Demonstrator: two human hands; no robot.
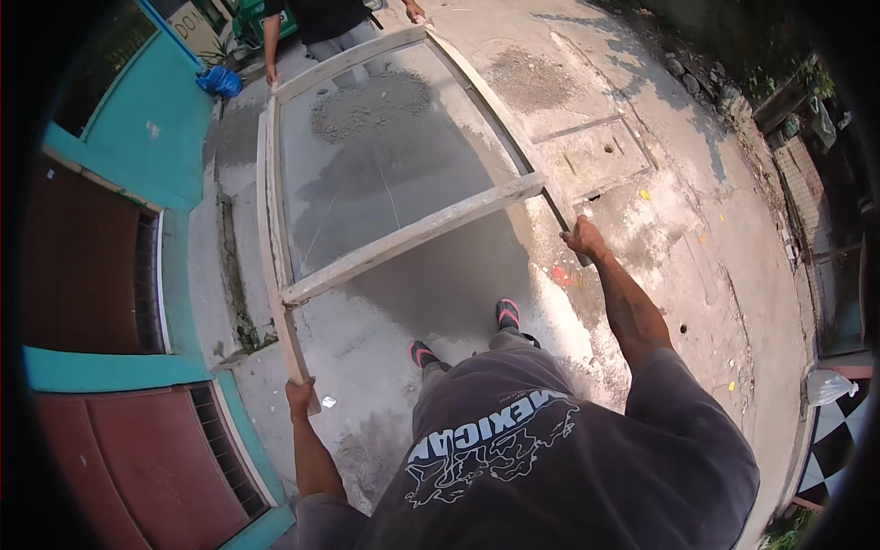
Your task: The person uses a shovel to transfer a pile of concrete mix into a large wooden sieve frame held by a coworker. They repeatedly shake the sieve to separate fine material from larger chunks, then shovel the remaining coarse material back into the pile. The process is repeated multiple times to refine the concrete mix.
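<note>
You hold a pale wooden frame (412, 240) with a see-through panel (335, 215) across it, between you and a co-worker (332, 23) over the concrete ground (683, 275). Its long axis runs away from you, from your two handles to the far edge. The side rails continue past the near crossbar as handles, both pointing back towards you. From your view, the near crossbar slants, its left end closer to you than its right.

Your left hand (300, 394) is wrapped around the left handle (291, 348), close to its end. Your right hand (587, 238) is curled around the right handle (555, 209), also near its end. At the far edge, the co-worker's one hand (271, 75) is at the far left corner and the other (415, 14) at the far right corner.

Within the frame, a heap of coarse grey grit (371, 103) shows just inside the far edge, spread in a rough oval. Fine grey material (449, 280) covers the ground beneath and past the near crossbar, reaching towards your shoes (508, 314).

A blue plastic bag (218, 82) sits beyond the far left corner, and a white bag (828, 387) lies well to the right; you cannot see what either contains.
</note>
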